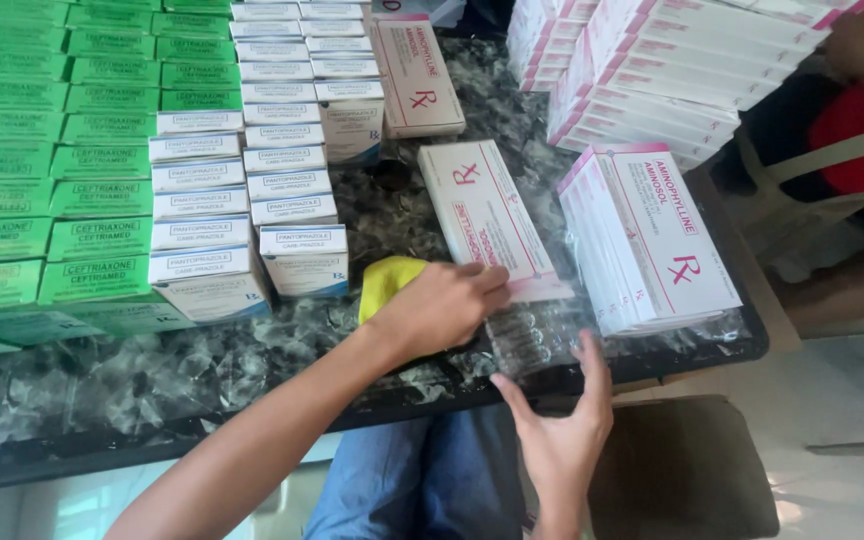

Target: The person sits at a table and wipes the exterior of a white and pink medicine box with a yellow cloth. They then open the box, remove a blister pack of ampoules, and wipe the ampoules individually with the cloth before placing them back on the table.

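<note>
Head view: dark marbled table (202, 375), pale tiled floor below, brown stool (682, 470) by my knee. Green boxes (52, 150) stacked far left, blue-and-white boxes (242, 190) beside them, pink-and-white boxes (652, 240) right. Item: flat white carton (482, 215), pink trim, lying near table front edge, clear plastic tray (532, 335) sticking out of its near end. My left hand (442, 305) rests on carton's near end, fingers loosely curled, yellow cloth (387, 280) beneath it. My right hand (562, 430) spread wide, empty, fingertips at tray edge.
</note>
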